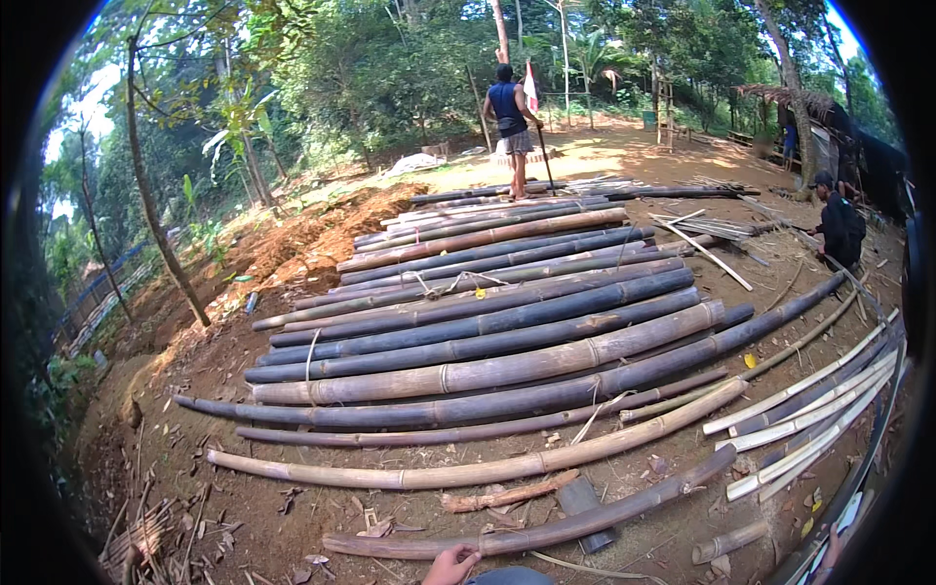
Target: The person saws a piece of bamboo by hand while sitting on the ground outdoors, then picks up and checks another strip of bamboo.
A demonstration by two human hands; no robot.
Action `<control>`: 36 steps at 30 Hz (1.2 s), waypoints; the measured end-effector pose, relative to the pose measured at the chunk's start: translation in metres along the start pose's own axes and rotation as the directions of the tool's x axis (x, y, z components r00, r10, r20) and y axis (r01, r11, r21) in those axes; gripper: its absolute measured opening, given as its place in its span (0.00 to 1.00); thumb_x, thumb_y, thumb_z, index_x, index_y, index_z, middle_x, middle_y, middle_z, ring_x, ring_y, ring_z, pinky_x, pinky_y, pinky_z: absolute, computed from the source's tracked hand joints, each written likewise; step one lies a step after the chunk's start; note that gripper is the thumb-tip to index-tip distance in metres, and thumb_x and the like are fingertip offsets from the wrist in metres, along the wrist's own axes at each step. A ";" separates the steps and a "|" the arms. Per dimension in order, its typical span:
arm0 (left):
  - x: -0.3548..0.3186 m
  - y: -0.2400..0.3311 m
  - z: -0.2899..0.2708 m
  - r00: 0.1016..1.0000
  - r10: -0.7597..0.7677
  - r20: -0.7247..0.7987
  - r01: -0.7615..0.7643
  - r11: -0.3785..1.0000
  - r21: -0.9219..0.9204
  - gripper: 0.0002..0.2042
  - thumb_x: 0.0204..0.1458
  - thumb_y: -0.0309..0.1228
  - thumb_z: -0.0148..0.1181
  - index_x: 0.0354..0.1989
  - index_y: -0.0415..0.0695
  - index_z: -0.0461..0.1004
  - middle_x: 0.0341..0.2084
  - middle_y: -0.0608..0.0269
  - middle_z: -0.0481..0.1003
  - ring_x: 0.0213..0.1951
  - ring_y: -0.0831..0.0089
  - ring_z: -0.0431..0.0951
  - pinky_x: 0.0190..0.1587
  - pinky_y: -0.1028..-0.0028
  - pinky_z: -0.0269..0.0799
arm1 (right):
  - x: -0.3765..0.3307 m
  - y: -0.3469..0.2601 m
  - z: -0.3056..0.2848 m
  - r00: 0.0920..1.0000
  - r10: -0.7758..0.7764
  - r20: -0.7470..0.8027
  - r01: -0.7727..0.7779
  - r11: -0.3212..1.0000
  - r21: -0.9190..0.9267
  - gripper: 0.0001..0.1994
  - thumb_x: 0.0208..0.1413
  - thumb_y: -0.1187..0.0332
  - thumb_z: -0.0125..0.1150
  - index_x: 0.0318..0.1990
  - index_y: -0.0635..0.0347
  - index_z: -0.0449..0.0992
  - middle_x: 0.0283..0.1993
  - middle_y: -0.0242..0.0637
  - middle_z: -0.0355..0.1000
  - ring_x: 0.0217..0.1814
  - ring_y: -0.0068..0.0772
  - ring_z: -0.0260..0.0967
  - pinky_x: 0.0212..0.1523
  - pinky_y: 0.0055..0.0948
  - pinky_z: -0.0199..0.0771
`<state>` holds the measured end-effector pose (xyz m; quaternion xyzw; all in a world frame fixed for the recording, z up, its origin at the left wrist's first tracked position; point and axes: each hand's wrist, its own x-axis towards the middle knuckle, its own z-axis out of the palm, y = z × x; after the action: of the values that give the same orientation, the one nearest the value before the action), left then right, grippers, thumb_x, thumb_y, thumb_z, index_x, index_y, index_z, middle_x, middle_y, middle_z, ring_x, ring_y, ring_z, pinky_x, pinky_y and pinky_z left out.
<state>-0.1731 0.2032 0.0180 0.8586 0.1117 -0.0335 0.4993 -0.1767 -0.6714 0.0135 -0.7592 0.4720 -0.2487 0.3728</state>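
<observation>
At the bottom edge, my left hand (450, 565) has its fingers curled together against the near side of a dark brown bamboo pole (585, 514). What the fingers hold, if anything, is hidden. That pole lies across a flat dark block (585, 512) on the soil. At the lower right rim, part of my right hand (832, 548) shows beside a long dark strip (868, 473); its fingers are too small and blurred to read. A pale bamboo pole (487, 474) and a short piece of reddish wood (509, 491) lie just beyond my left hand.
Many dark bamboo poles (487, 327) lie side by side ahead. Pale split strips (814, 419) are heaped at right, near a short bamboo offcut (729, 542). One person (511, 117) stands on the far poles with a stick; another (838, 224) crouches at right. A thin tree (156, 195) stands left.
</observation>
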 end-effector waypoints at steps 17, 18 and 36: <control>0.030 0.011 0.025 0.973 -0.214 0.082 0.207 0.975 0.083 0.18 0.58 0.39 0.65 0.50 0.38 0.77 0.37 0.54 0.82 0.42 0.69 0.82 0.49 0.69 0.75 | -0.043 0.178 -0.021 0.902 0.419 0.106 -0.409 0.906 -0.109 0.40 0.43 0.56 0.80 0.58 0.76 0.69 0.50 0.51 0.74 0.37 0.45 0.74 0.35 0.42 0.80; 0.031 0.013 0.027 0.974 -0.213 0.082 0.208 0.976 0.069 0.18 0.58 0.39 0.65 0.50 0.38 0.77 0.37 0.55 0.82 0.42 0.69 0.82 0.49 0.69 0.75 | -0.040 0.185 -0.019 0.900 0.423 0.106 -0.412 0.904 -0.111 0.40 0.43 0.56 0.80 0.58 0.76 0.69 0.50 0.51 0.74 0.37 0.45 0.74 0.35 0.42 0.80; 0.026 0.024 0.039 0.990 -0.111 0.084 0.113 0.993 -0.020 0.12 0.57 0.27 0.63 0.47 0.34 0.76 0.35 0.56 0.82 0.39 0.72 0.82 0.44 0.71 0.77 | -0.041 0.181 0.002 0.919 0.370 0.138 -0.384 0.918 0.093 0.13 0.56 0.63 0.70 0.38 0.63 0.74 0.25 0.38 0.73 0.18 0.35 0.69 0.14 0.35 0.72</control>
<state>-0.1407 0.1616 0.0147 0.8426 0.1393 -0.0958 0.5114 -0.2895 -0.6838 -0.1339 -0.6438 0.5712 -0.1543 0.4853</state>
